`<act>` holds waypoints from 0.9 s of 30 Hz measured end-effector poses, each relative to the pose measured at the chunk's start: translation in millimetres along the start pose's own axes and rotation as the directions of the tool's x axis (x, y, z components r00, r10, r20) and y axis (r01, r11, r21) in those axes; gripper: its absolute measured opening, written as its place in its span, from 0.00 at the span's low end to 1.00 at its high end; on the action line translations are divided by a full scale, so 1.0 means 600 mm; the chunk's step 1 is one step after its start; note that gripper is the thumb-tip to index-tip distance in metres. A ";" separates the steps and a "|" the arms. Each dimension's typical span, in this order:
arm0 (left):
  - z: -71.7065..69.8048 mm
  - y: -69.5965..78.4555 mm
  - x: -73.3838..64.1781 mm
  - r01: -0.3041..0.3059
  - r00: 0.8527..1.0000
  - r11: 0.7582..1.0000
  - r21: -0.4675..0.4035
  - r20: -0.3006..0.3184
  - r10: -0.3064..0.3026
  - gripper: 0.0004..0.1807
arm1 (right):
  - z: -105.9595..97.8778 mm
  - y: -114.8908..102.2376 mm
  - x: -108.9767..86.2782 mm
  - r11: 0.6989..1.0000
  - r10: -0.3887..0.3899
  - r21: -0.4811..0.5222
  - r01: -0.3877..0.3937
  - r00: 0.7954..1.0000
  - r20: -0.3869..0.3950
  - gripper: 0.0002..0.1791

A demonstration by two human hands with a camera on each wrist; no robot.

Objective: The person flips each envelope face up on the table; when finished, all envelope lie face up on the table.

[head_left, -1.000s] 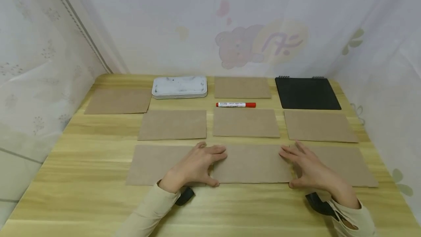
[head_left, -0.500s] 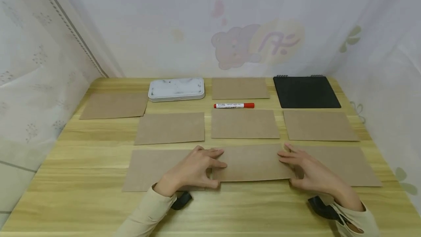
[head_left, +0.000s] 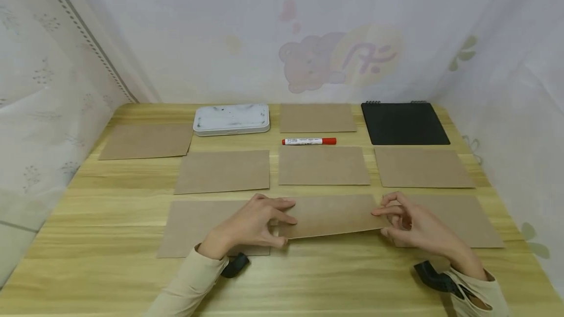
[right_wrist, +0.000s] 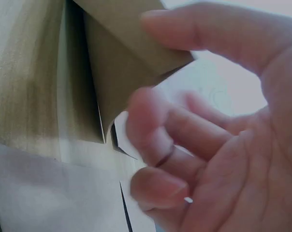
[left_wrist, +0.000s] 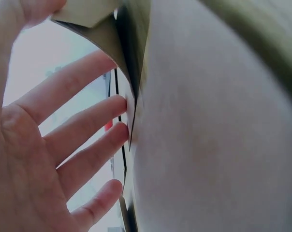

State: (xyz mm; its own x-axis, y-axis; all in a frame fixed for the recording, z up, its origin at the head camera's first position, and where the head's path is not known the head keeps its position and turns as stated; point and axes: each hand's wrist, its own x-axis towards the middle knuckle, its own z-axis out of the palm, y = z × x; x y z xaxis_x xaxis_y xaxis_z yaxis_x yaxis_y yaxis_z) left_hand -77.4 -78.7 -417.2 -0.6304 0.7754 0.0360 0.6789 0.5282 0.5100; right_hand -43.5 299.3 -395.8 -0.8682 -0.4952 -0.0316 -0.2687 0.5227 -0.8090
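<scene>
Well apart, the left hand (head_left: 251, 221) and right hand (head_left: 418, 224) pinch opposite ends of the near middle envelope (head_left: 330, 214) — apparently to support its raised near edge. Farther off, a red marker (head_left: 308, 141), then white tin (head_left: 231, 119) and black notebook (head_left: 405, 124) — seemingly placed clear of reaching fingers.

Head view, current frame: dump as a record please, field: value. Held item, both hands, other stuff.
held: brown paper, near edge apparently lifted, higher toward the right
left grip: left hand on the paper's left end
right grip: right hand on its right end
other papers: at least seven; two at back, three in middle row, one either side of the held one
marker: red cap, between back and middle papers
case: white, back left
notebook: black, back right
surface: wooden table
</scene>
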 end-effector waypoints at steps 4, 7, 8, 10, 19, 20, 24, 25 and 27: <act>0.000 -0.001 -0.002 0.007 1.000 1.000 -0.024 -0.010 -0.007 0.21 | 0.001 0.000 0.001 0.993 -0.031 0.113 0.036 0.998 -0.048 0.17; -0.001 0.000 -0.001 0.017 1.000 0.999 -0.047 0.009 -0.017 0.21 | 0.000 0.003 0.002 0.989 -0.110 0.094 0.118 0.990 -0.082 0.13; -0.001 0.000 -0.001 0.020 1.000 0.998 -0.057 0.016 -0.019 0.22 | -0.001 0.005 0.003 0.986 -0.146 0.066 0.153 0.985 -0.093 0.13; -0.001 0.001 0.000 0.028 0.999 0.997 -0.074 0.026 -0.026 0.22 | 0.000 0.009 0.005 0.976 -0.216 -0.004 0.217 0.968 -0.126 0.16; -0.003 0.009 0.001 0.045 0.998 0.996 -0.083 0.040 -0.041 0.14 | 0.028 0.010 0.028 0.872 -0.485 -0.286 0.397 0.778 -0.398 0.08; -0.002 0.010 0.001 0.042 0.998 0.996 -0.076 0.038 -0.039 0.15 | 0.031 0.009 0.032 0.847 -0.529 -0.311 0.430 0.739 -0.417 0.08; 0.000 0.014 0.001 0.041 0.999 0.998 -0.051 0.036 -0.039 0.17 | 0.044 0.002 0.042 0.762 -0.647 -0.410 0.501 0.608 -0.460 0.17; 0.001 0.015 0.001 0.040 0.999 0.998 -0.048 0.034 -0.038 0.18 | 0.046 0.001 0.044 0.744 -0.668 -0.444 0.499 0.582 -0.464 0.18; 0.003 0.016 0.000 0.043 0.998 0.998 -0.051 0.037 -0.041 0.22 | 0.050 0.001 0.048 0.713 -0.700 -0.504 0.488 0.533 -0.474 0.19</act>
State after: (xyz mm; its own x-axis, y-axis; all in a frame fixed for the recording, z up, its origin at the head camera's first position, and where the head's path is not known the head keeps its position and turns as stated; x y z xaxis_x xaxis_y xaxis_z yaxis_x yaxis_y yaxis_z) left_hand -70.5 -73.0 -414.0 -0.6431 0.7656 -0.0169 0.6312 0.5424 0.5545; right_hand -56.0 264.7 -415.0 -0.4728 -0.3011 0.8281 -0.8254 0.4803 -0.2966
